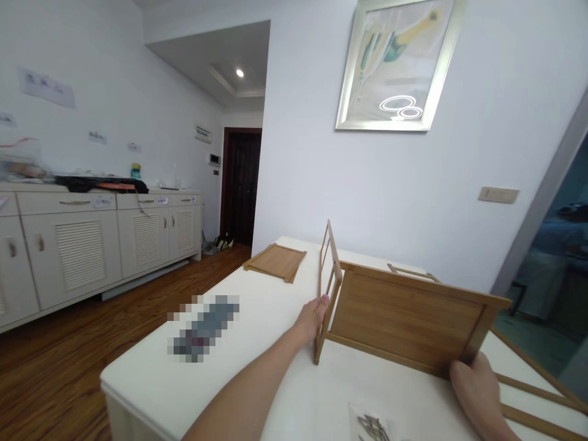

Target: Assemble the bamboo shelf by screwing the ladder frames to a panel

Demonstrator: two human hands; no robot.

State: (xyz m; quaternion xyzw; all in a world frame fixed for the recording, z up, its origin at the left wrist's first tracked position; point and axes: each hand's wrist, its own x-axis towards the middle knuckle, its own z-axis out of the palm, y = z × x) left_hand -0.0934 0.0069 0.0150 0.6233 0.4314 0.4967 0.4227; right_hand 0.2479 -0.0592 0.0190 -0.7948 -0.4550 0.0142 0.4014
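Observation:
A narrow wooden frame [329, 269] stands upright on the white table, and my left hand [313, 318] is closed around its near upright. Against that frame, at about a right angle, a brown wooden panel [399, 318] stands on its long edge. My right hand [475, 383] grips the panel's lower right corner; its fingertips are hidden behind the wood. The panel's left end meets the frame; whether they are joined I cannot tell. In front of the panel lies a clear plastic bag [373, 425] of screws.
The white table [257, 331] carries another wooden panel [275, 262] lying flat at the far left. Several wooden slats [535, 389] lie at the right, and a thin frame piece [413, 272] behind. A blurred-out object [204, 327] lies at the left. A wall stands behind the table.

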